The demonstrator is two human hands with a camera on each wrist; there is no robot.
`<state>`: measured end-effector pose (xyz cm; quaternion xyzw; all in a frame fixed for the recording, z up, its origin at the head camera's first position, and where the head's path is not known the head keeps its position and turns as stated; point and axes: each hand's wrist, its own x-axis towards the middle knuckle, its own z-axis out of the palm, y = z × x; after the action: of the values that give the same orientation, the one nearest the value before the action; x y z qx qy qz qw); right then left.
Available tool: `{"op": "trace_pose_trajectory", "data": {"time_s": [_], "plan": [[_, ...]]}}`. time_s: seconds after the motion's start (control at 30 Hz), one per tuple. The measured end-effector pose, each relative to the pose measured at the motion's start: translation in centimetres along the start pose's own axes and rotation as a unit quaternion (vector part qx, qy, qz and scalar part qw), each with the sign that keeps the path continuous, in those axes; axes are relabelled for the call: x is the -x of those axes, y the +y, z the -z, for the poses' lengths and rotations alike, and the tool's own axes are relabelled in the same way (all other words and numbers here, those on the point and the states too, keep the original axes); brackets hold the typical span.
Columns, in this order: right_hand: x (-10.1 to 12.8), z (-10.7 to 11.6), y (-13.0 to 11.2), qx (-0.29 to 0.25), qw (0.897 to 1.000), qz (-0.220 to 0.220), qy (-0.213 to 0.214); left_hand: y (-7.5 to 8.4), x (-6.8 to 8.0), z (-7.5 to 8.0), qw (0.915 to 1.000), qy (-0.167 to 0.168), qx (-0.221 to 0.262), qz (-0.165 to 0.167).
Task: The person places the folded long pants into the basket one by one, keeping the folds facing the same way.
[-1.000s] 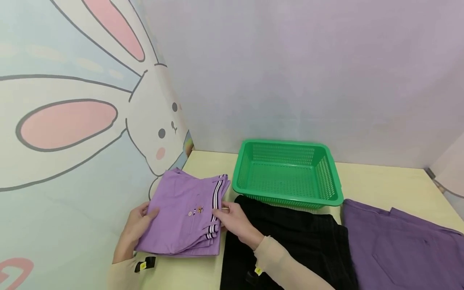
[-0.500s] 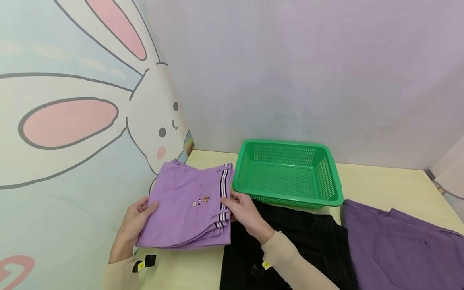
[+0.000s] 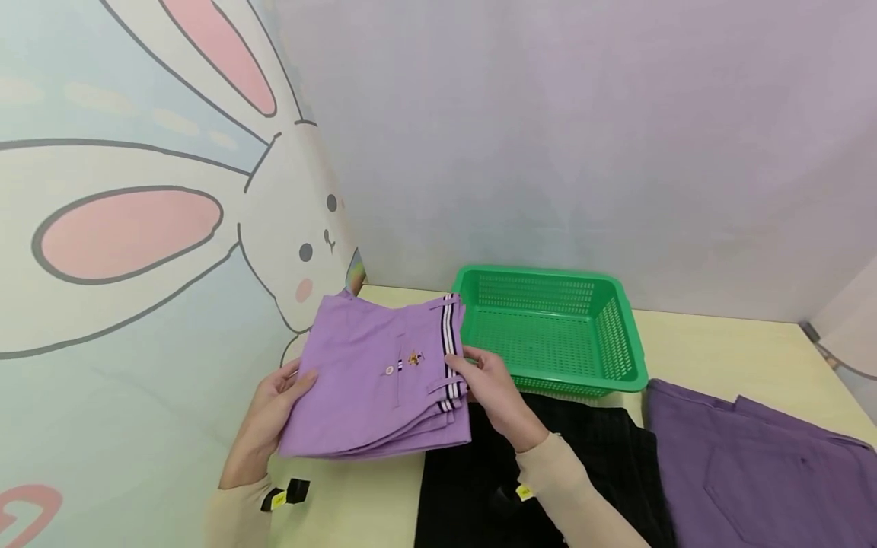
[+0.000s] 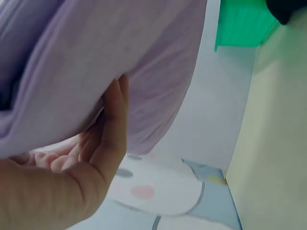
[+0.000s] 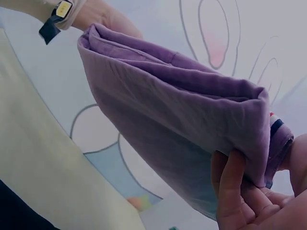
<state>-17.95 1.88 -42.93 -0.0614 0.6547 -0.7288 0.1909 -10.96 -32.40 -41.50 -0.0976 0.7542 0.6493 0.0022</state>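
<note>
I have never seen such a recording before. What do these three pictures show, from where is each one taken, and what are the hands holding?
A person works with two bare hands; there is no machine. The wide picture comes from a camera on the person's head, looking down at a pale table. The other two come from small cameras on each wrist, so they look up at the cloth from very near.

The left hand and the right hand hold a folded light purple garment with a striped edge, one hand on each side. The wrist views show fingers under it, so it seems lifted off the table.

On the table stand a green basket, with nothing visible inside, a black garment and a darker purple garment. A rabbit drawing covers the left wall.
</note>
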Motion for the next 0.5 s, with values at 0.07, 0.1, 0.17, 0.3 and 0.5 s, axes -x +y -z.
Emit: {"op": "trace_pose_trajectory", "data": {"time_s": [0.07, 0.1, 0.17, 0.3, 0.5], "plan": [[0.1, 0.5, -0.3, -0.004, 1.000, -0.001, 0.004, 0.4, -0.1, -0.4, 1.0000, -0.002, 0.006, -0.005], [0.1, 0.8, -0.4, -0.007, 1.000, -0.003, 0.006, 0.6, -0.2, -0.6, 0.9999, -0.003, 0.009, -0.008], [0.2, 1.3, -0.7, -0.011, 1.000, -0.005, 0.009, 0.9, -0.5, -1.1, 0.9997, -0.009, 0.014, -0.016], [0.3, 2.6, -1.4, -0.012, 1.000, -0.010, 0.014, 1.6, -1.0, -2.2, 0.9988, -0.026, 0.030, -0.029], [0.7, 4.4, -2.1, -0.001, 1.000, -0.020, 0.024, 2.2, -1.7, -4.1, 0.9990, -0.019, 0.033, -0.023]]}}
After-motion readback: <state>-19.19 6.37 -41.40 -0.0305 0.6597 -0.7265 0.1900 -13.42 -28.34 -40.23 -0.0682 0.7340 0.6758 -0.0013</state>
